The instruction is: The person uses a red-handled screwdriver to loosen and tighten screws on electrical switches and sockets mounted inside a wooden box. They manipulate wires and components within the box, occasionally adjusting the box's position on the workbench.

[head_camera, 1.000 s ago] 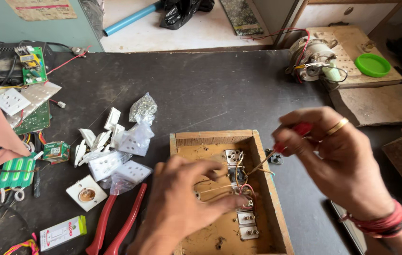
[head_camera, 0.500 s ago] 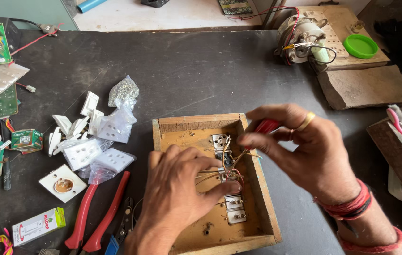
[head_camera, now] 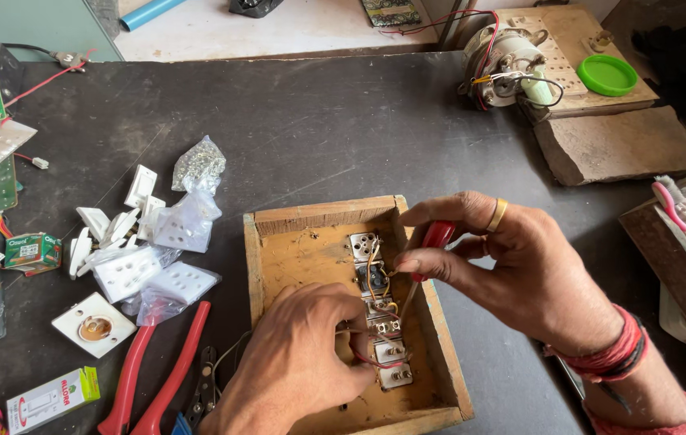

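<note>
A red-handled screwdriver [head_camera: 433, 242] is pinched by the right hand [head_camera: 520, 270], its tip lost among the wired switch backs [head_camera: 379, 322] inside the wooden box [head_camera: 323, 217] on the dark table [head_camera: 319, 121]. A wire is pinched by the left hand [head_camera: 299, 362], by which the lower switches are partly hidden.

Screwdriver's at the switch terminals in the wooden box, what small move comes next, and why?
Probably seat the tip in a terminal screw and turn. The right hand holds the red-handled screwdriver angled onto the switch row, while the left hand pins a red wire beside it.
</note>
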